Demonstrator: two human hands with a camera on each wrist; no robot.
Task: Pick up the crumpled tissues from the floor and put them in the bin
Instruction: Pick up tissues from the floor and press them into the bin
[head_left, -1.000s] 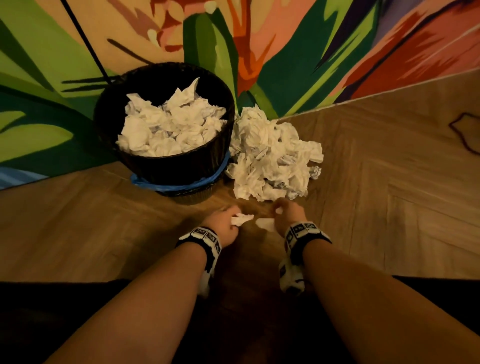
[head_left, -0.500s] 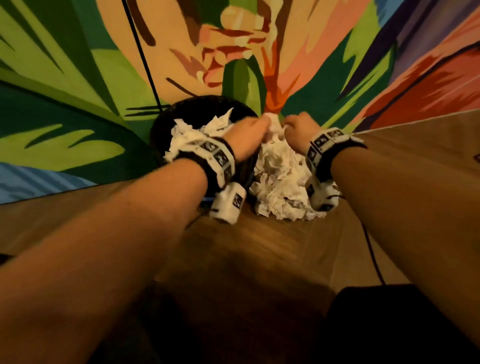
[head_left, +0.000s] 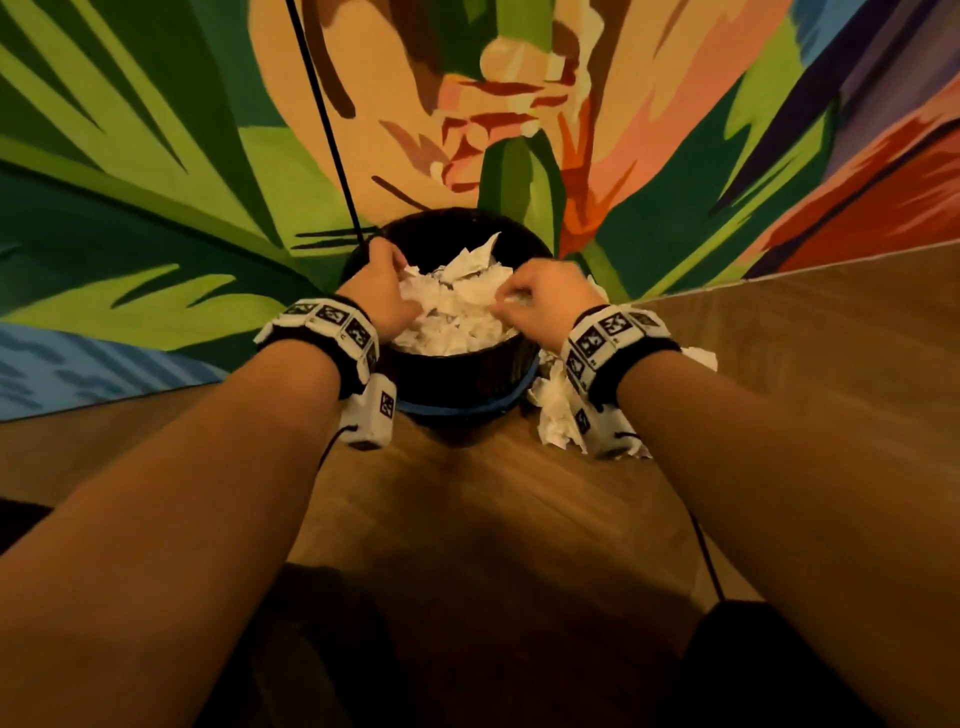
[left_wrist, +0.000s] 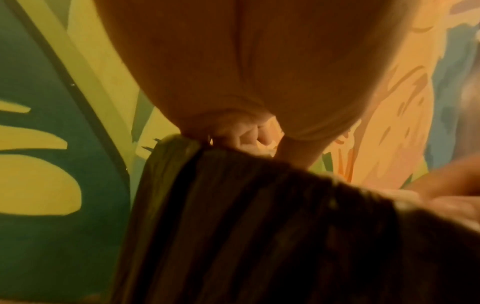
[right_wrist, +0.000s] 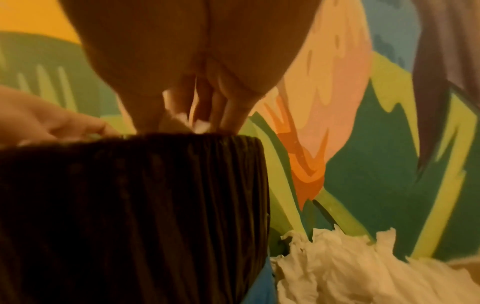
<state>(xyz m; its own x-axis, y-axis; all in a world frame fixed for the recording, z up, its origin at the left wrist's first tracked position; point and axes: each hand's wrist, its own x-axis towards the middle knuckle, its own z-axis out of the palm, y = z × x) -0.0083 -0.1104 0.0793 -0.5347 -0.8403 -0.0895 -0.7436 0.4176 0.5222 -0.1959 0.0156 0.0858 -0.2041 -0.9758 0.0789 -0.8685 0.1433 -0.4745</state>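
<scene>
The black ribbed bin (head_left: 457, 374) stands against the painted wall, heaped with crumpled white tissues (head_left: 457, 312). Both my hands hover over its mouth. My left hand (head_left: 387, 291) is at the left rim, fingers (left_wrist: 249, 133) curled in, with a pale tissue scrap by the thumb. My right hand (head_left: 535, 296) is at the right rim and pinches a small white tissue (right_wrist: 179, 119) just above the rim of the bin (right_wrist: 130, 205). A pile of crumpled tissues (head_left: 553, 415) lies on the floor right of the bin, partly hidden behind my right wrist; the same pile (right_wrist: 337, 267) shows in the right wrist view.
The bright mural wall (head_left: 156, 208) rises right behind the bin, with a black cable (head_left: 322, 119) running up it. A blue band (head_left: 467, 408) rings the bin's base. Wooden floor (head_left: 493, 493) stretches toward me, and a thin black cord (head_left: 701, 551) lies at the right.
Both hands rose from the floor in front of the pile, each with a small tissue, and moved forward and left over the bin's mouth. The camera tilted up toward the wall.
</scene>
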